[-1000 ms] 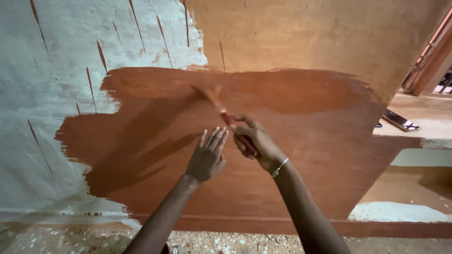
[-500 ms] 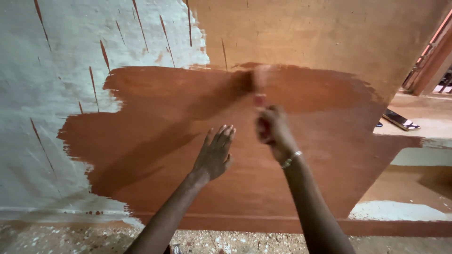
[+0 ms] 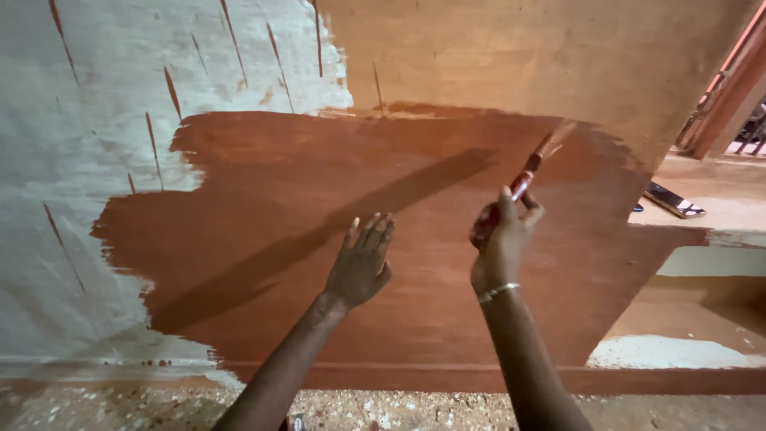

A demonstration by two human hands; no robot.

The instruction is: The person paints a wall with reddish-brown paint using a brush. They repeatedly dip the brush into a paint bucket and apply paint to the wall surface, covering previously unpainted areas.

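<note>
My right hand [image 3: 501, 243] is closed around the red handle of a paintbrush [image 3: 536, 164]. The fingers wrap the lower part of the handle and the thumb lies along it, so the grip is tight and nothing else is in this hand. The brush points away from my hand toward 1 o'clock, and its bristles look blurred where they meet the wall [image 3: 495, 56]. They are at the upper right edge of the wet brown paint [image 3: 319, 207], close to where the brown meets the lighter tan part of the wall. A thin metal bracelet [image 3: 498, 292] sits on my right wrist.

My left hand [image 3: 363, 263] is open and holds nothing. The fingers are stretched and kept together, pointing toward 12 o'clock, and the palm faces the painted surface. I cannot tell if the palm really touches the paint or is only just before it. This hand is at 9 o'clock from my right hand, near to it but apart.

The brown paint covers the middle of the wall. At 10 o'clock from my hands the wall is whitish grey plaster [image 3: 88, 120] with thin red streaks running down. Along the bottom there is a dark red strip [image 3: 399, 377], and under it a speckled floor [image 3: 120, 407]. At 3 o'clock, on a ledge [image 3: 718, 187], lies a flat dark tool [image 3: 674, 201].
</note>
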